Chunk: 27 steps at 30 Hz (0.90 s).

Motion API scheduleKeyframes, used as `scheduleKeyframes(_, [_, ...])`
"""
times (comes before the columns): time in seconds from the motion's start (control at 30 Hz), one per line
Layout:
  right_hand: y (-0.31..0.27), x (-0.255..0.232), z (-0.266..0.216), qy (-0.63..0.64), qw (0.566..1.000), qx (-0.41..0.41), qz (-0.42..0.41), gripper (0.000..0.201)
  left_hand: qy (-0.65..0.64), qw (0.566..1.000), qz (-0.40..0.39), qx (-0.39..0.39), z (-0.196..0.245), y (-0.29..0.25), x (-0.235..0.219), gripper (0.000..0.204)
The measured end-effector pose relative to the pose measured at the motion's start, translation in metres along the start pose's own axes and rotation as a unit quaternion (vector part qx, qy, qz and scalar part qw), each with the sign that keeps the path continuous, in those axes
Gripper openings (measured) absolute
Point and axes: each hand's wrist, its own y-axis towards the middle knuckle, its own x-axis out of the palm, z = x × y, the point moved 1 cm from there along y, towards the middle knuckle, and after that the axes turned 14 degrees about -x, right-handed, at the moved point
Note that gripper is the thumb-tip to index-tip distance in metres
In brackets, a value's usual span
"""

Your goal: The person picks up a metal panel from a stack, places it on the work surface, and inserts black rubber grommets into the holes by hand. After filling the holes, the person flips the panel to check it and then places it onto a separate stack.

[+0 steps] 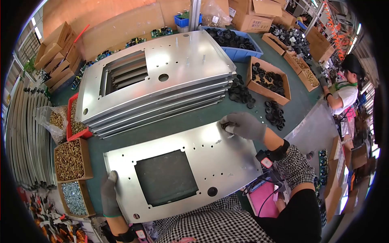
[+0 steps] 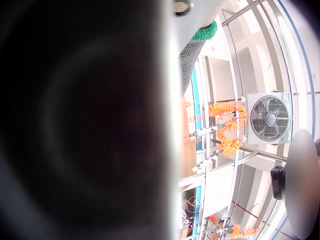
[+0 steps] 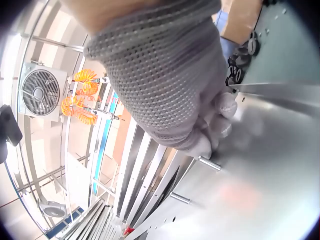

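A silver sheet-metal panel (image 1: 166, 141) with a square cutout, small holes and short studs lies tilted before me. Along its left edge, my gloved left hand (image 1: 110, 194) grips it, thumb on top. At the top right corner, my gloved right hand (image 1: 245, 124) has curled fingers pinching a black grommet (image 1: 223, 126), mostly hidden, at the panel surface. Close up in the right wrist view, the fingertips press near a stud (image 3: 210, 163). Another black grommet (image 1: 212, 191) fills a hole in the panel's lower part. The left wrist view is mostly blocked by a dark surface.
Behind stands a stack of similar panels (image 1: 133, 87). Loose black grommets (image 1: 274, 115) lie beside a cardboard box (image 1: 283, 95) and blue bin (image 1: 243, 54) of more. Boxes of brass (image 1: 69, 160) and silver fasteners (image 1: 73, 197) sit left. Another person (image 1: 344, 91) works far right.
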Motion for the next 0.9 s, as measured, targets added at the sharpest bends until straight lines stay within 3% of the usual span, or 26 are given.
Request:
scheduleKeyframes(0.17, [0.0031, -0.0043, 0.0006, -0.095, 0.995, -0.027, -0.033, 0.029, 0.011, 1.0, 0.019, 0.006, 0.0025, -0.0034, 0.0072, 0.046])
scheduleKeyframes(0.47, [-0.0017, -0.0067, 0.006, 0.12, 0.992, 0.009, 0.026, 0.025, 0.02, 0.999, 0.025, -0.012, 0.0024, 0.0002, 0.0038, 0.046])
scheduleKeyframes(0.57, [-0.0012, -0.0066, 0.004, 0.105, 0.994, -0.006, 0.029, 0.024, 0.037, 0.999, 0.027, -0.012, 0.0016, 0.0018, 0.0019, 0.046])
scheduleKeyframes(0.67, [-0.0041, -0.006, 0.0075, 0.21, 0.976, 0.052, 0.039, 0.026, 0.031, 0.999, 0.029, -0.015, 0.0019, 0.0011, 0.0027, 0.046])
scheduleKeyframes(0.77, [-0.0011, -0.0041, 0.0034, 0.169, 0.983, 0.067, 0.013, 0.022, 0.033, 0.999, 0.03, -0.017, 0.0012, 0.0021, 0.001, 0.046])
scheduleKeyframes(0.9, [0.0001, -0.0019, 0.0034, -0.079, 0.996, -0.044, -0.025, 0.02, 0.046, 0.997, 0.049, -0.025, 0.0032, -0.0007, 0.0044, 0.047])
